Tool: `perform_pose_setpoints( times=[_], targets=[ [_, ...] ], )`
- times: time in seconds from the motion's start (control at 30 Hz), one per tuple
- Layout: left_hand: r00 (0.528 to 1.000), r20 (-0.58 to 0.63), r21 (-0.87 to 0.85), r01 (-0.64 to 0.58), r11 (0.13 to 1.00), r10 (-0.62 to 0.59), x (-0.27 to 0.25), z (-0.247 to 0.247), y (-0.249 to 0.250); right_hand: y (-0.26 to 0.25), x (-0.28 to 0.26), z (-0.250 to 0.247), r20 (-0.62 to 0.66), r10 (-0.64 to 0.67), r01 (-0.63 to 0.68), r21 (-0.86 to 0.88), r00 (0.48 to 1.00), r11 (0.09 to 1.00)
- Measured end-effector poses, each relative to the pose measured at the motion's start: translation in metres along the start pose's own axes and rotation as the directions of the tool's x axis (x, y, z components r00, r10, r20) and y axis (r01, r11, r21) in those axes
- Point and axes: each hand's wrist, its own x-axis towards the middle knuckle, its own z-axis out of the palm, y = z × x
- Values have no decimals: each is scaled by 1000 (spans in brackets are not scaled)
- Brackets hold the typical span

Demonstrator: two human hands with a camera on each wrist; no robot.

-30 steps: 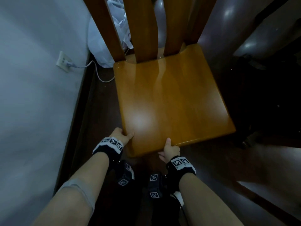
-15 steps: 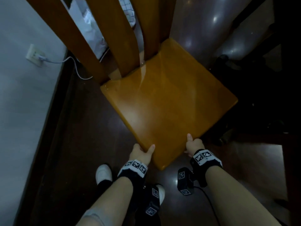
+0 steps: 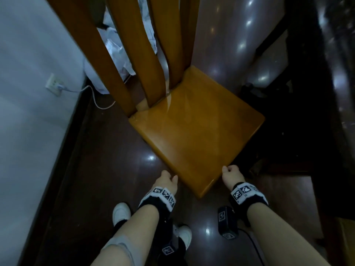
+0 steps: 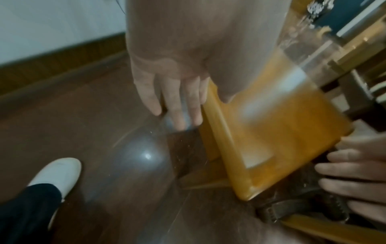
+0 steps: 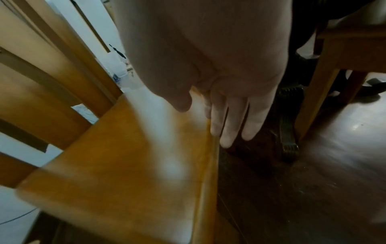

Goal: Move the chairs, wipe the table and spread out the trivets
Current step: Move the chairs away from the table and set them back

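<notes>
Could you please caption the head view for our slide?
Both hands, left and right, open beside the wooden chair seat's near corner.

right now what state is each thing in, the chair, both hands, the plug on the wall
chair: upright on the dark floor, seat bare, turned corner-on toward the person
left hand: fingers straight, beside the seat's left edge, no grip on it
right hand: fingers straight, at the seat's right edge, no grip
wall socket: white cord plugged in
white bags: heaped behind the chair back

chair point(image 3: 194, 135) on dark floor point(image 3: 99, 169) | hands: left hand point(image 3: 166, 180), right hand point(image 3: 231, 174) flank seat's near corner
</notes>
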Motion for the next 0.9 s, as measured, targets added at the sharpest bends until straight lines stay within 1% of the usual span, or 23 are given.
perform_pose_setpoints(
  times=[0.07,0.17,0.27,0.37,0.43,0.5,0.6,0.67,0.73,0.8,0.87,0.9],
  targets=[
    [998,-53,2,-38,999,38,-23,-29,-1,-10,-29,-11,29,-51,51,-30,998,998],
    [991,-102,75,-81,994,88,-58,-75,0,-30,-72,-30,42,-130,131,-20,991,991],
    [981,-149,121,-109,987,127,-90,-124,2,-63,-117,-55,28,-222,222,-10,975,975],
    [958,-224,97,-160,982,178,-116,-181,7,-106,-163,-76,25,-304,305,-24,952,952],
    [933,-276,84,-216,973,231,-131,-223,13,-141,-187,-90,28,-382,383,-105,924,918],
    [895,-325,92,-291,952,305,-146,-263,20,-179,-214,-103,8,-472,467,-152,882,871],
    [830,-361,175,-388,905,425,-168,-321,32,-236,-252,-116,-64,-587,574,-147,807,805],
    [801,-370,243,-406,881,471,-177,-360,39,-271,-275,-119,-79,-622,611,-128,779,781],
    [776,-363,234,-460,857,516,-179,-400,45,-301,-294,-116,-101,-639,632,-89,763,769],
    [746,-391,210,-498,841,539,-175,-437,48,-325,-312,-110,-113,-651,651,-37,751,758],
    [717,-424,223,-509,832,553,-171,-470,50,-341,-325,-101,-124,-658,658,-45,743,752],
    [709,-428,229,-515,826,561,-168,-484,51,-346,-328,-98,-125,-653,650,-70,747,757]
  ],
)
